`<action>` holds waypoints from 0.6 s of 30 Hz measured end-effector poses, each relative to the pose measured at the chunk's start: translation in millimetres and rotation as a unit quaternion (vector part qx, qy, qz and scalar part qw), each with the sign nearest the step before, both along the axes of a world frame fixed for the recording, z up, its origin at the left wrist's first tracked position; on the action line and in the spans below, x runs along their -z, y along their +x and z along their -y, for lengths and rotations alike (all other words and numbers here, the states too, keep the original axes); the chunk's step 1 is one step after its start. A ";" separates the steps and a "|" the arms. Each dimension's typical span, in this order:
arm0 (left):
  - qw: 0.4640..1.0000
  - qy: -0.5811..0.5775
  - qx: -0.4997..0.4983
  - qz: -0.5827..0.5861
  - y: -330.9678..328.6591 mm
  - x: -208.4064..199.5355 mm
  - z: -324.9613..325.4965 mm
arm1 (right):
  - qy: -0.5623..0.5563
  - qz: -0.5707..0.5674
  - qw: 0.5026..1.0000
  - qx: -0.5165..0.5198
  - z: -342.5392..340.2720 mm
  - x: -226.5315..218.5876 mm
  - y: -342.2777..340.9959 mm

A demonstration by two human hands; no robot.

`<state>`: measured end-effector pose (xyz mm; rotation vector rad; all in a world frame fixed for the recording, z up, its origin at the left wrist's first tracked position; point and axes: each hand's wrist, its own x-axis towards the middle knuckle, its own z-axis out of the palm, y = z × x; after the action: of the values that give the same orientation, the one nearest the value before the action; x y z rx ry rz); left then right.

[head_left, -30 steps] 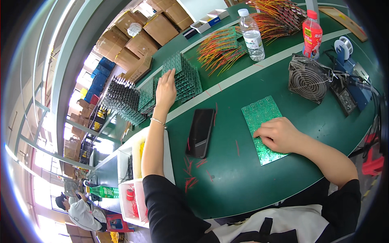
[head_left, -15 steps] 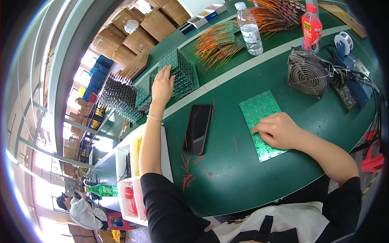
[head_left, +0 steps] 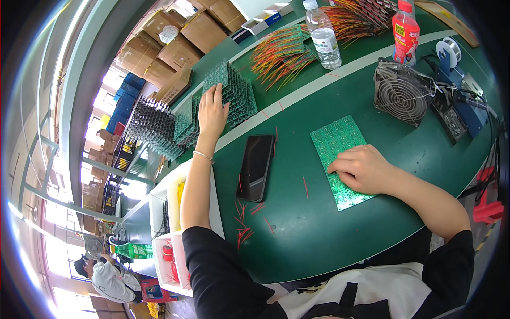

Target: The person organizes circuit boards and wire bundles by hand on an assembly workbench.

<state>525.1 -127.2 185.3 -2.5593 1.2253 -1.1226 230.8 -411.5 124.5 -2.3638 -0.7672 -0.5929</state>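
My left hand (head_left: 213, 114) reaches forward with its fingers stretched out and the thumb apart. It lies over the near left side of a tall stack of green circuit boards (head_left: 241, 95); whether the fingertips touch a board is hard to see. My right hand (head_left: 362, 169) rests on a green circuit board panel (head_left: 340, 133) that lies flat on the table. Its fingers are curled together near the panel's left edge, and anything pinched under them is hidden. A black phone (head_left: 256, 167) lies between my two arms.
Short red wires (head_left: 243, 234) are scattered near the phone. A white tray (head_left: 217, 212) stands by my left forearm. Bundles of wired boards (head_left: 284, 53), a water bottle (head_left: 324, 40) and a red bottle (head_left: 405, 34) stand at the back. A fan (head_left: 401, 93) and solder spool (head_left: 449, 52) are right.
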 end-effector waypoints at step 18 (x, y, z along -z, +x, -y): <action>1.000 0.007 -0.019 -0.011 4.9 -20.6 -8.9 | -0.001 -0.010 1.000 0.000 -0.7 -1.0 1.4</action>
<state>529.9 -118.3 205.9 -2.5802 1.1791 -1.0773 232.2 -410.8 125.5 -2.3680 -0.7592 -0.5685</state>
